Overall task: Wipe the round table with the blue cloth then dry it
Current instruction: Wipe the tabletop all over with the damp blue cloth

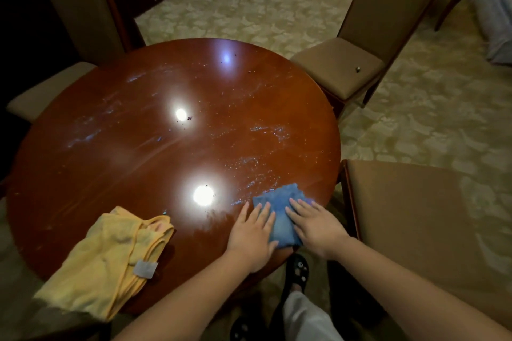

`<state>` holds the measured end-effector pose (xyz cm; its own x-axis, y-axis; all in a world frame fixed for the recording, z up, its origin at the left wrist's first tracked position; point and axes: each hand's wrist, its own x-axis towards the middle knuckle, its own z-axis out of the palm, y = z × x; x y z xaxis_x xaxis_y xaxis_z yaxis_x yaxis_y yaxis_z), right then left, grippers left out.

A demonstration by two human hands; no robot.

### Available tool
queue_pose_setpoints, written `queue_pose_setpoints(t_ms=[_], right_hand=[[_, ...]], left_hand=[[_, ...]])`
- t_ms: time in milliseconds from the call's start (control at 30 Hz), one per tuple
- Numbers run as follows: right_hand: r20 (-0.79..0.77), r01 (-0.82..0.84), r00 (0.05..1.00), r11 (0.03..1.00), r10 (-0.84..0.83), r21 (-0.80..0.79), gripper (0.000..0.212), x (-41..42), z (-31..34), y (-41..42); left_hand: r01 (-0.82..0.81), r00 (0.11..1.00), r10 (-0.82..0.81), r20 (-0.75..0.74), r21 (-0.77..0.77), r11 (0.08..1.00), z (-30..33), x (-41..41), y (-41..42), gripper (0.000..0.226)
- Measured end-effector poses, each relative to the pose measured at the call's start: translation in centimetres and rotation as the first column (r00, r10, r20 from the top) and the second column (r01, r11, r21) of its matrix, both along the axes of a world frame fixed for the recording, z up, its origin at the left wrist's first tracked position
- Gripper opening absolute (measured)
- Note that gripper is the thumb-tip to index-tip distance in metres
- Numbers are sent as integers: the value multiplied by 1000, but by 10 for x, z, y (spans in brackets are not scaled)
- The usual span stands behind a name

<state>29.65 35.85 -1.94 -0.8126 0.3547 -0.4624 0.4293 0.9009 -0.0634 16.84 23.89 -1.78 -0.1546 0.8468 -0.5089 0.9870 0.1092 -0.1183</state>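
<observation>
The round wooden table is glossy, with wet streaks, droplets and dark crumbs across its far and right parts. A folded blue cloth lies flat near the table's front right edge. My left hand presses its left side with straight fingers. My right hand lies flat on its right side, fingers straight. A yellow cloth lies crumpled at the front left edge, partly hanging over it, with a white label showing.
Upholstered chairs stand around the table: one at the far left, one at the far right, one close on the right. Patterned carpet covers the floor. My feet in dark slippers show below the table edge.
</observation>
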Motion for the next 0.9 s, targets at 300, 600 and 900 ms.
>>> queue_pose_setpoints(t_ms=[300,600,900], right_hand=[[-34,-115,993,993,114,-19,54,7,-2,-24],[-111,-166,981,985,161,-38,54,-27,0,-23],[-61,-171,983,985,173,33,51,-63,7,-29]], left_hand=[[-30,1000,30,3,-56,998,-4,14,-35,77],[-206,976,207,65,-23,978,11,-11,-37,69],[-292,955,287,75,70,954,4,-48,-34,54]])
